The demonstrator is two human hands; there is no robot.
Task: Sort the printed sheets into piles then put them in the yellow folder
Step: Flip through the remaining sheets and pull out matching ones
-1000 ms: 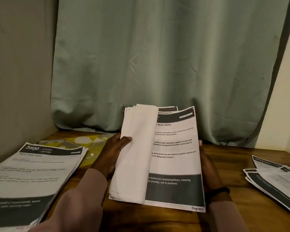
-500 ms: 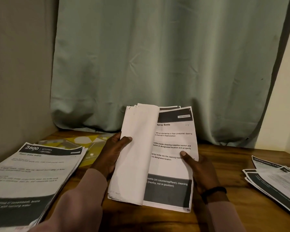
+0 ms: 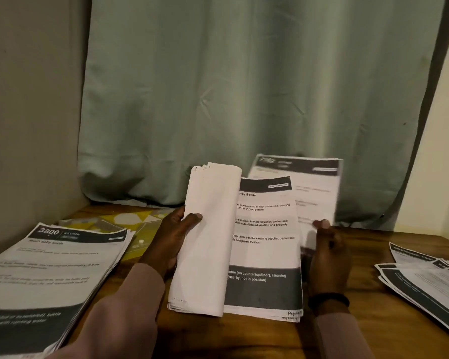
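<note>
A thick stack of printed sheets (image 3: 265, 244) stands upright on the wooden table (image 3: 373, 320) in the middle of the view. My left hand (image 3: 175, 234) grips its folded-back left part, thumb across the blank white backs. My right hand (image 3: 327, 255) pinches one single printed sheet (image 3: 314, 193) and holds it up to the right, behind the stack. A tall pile of sheets headed "3800 Kitchen" (image 3: 52, 275) lies at the left. A smaller fanned pile (image 3: 425, 283) lies at the right edge. The yellow folder (image 3: 130, 221) lies flat behind the left pile, partly covered by it.
A pale green curtain (image 3: 244, 99) hangs right behind the table. A grey wall (image 3: 24, 125) closes off the left side and a cream wall (image 3: 446, 164) the right. Bare wood shows between the held stack and the right pile.
My right hand has moved from the front page of the stack out to the right and has drawn one sheet away from the stack. My left hand has kept its grip.
</note>
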